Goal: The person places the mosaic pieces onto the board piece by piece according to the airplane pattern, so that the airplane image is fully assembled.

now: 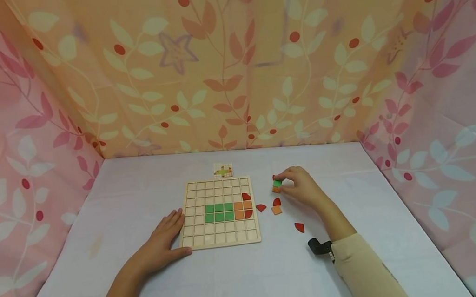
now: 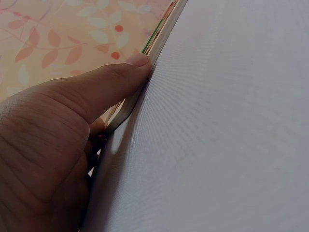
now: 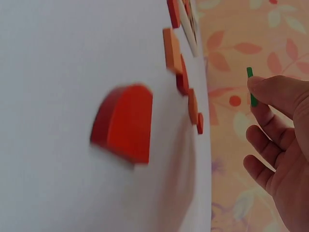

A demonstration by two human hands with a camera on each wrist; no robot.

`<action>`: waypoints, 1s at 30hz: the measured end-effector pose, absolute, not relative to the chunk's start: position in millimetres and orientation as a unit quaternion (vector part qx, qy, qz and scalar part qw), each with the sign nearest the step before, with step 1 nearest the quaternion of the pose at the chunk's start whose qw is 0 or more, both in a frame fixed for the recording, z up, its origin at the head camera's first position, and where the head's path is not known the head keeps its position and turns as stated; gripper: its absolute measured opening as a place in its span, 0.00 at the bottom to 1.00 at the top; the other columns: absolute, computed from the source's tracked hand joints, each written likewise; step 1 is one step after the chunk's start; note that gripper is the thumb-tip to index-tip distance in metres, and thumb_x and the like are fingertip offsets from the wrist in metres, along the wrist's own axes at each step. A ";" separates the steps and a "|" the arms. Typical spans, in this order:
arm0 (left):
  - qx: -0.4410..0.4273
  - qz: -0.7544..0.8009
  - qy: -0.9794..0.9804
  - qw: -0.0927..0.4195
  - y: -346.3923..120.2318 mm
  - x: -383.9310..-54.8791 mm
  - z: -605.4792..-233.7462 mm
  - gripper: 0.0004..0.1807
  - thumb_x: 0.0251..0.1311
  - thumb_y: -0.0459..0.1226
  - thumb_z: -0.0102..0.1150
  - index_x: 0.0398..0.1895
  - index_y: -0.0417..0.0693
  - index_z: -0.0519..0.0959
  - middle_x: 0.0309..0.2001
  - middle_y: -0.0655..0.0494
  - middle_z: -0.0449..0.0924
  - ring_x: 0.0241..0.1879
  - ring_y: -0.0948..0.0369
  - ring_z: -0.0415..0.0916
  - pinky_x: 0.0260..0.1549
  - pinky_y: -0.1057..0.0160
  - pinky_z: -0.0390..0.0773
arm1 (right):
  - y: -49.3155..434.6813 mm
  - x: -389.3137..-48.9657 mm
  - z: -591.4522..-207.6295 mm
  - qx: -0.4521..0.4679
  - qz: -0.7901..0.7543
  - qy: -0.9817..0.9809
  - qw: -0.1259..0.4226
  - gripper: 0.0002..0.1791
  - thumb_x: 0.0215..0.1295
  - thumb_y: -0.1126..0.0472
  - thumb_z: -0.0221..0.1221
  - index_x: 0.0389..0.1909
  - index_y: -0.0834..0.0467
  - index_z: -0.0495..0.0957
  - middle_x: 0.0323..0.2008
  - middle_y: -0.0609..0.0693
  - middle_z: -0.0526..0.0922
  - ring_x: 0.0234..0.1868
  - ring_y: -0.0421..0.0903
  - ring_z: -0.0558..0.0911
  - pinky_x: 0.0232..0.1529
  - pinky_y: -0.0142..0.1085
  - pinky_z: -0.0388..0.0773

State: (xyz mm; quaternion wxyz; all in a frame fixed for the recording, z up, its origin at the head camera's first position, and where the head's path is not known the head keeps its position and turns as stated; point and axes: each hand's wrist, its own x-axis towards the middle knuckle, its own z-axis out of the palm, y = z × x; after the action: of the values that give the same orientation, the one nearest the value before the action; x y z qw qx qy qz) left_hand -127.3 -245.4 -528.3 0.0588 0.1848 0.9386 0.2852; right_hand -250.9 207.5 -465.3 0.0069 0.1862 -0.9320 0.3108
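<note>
A wooden grid board lies on the white table, holding a block of green square tiles, orange square tiles and two red quarter-round tiles at its right side. My left hand rests at its near left corner, fingers straight along the left edge; the thumb presses the near edge in the left wrist view. To the board's right, my right hand pinches a green square tile between thumb and index finger, raised over an orange tile.
Loose red quarter-round tiles and another orange tile are scattered between board and right arm. A small pattern card lies behind the board. Patterned cloth walls enclose the table's back and sides.
</note>
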 end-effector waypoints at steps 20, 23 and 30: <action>0.191 0.281 0.939 0.056 -246.2 -128.3 -527.0 0.60 0.55 0.61 0.71 0.81 0.38 0.53 0.83 0.45 0.46 0.82 0.45 0.40 0.80 0.51 0.38 | 136.8 -227.3 -450.8 0.262 0.314 -0.912 0.009 0.16 0.64 0.60 0.69 0.53 0.48 0.87 0.47 0.42 0.82 0.57 0.45 0.73 0.62 0.47 0.75; 0.190 0.281 0.939 0.056 -246.0 -128.1 -526.4 0.60 0.55 0.60 0.71 0.81 0.38 0.53 0.83 0.45 0.46 0.82 0.45 0.40 0.80 0.53 0.37 | 126.8 -225.3 -450.8 0.275 0.308 -0.911 0.011 0.16 0.64 0.61 0.68 0.53 0.48 0.88 0.47 0.42 0.81 0.57 0.45 0.74 0.62 0.45 0.75; 0.188 0.287 0.937 0.062 -245.1 -127.7 -526.2 0.60 0.55 0.60 0.72 0.81 0.38 0.53 0.83 0.45 0.45 0.82 0.45 0.39 0.80 0.55 0.36 | 105.1 -220.8 -449.6 0.305 0.298 -0.904 0.015 0.16 0.64 0.61 0.67 0.52 0.47 0.88 0.47 0.41 0.82 0.58 0.45 0.74 0.63 0.46 0.73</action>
State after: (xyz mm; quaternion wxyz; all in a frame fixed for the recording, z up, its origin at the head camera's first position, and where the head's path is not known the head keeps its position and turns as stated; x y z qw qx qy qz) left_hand -127.7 -245.1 -526.2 0.0619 0.1876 0.9374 0.2870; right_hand -220.8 105.1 -449.6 0.0155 0.3053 -0.9044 0.2978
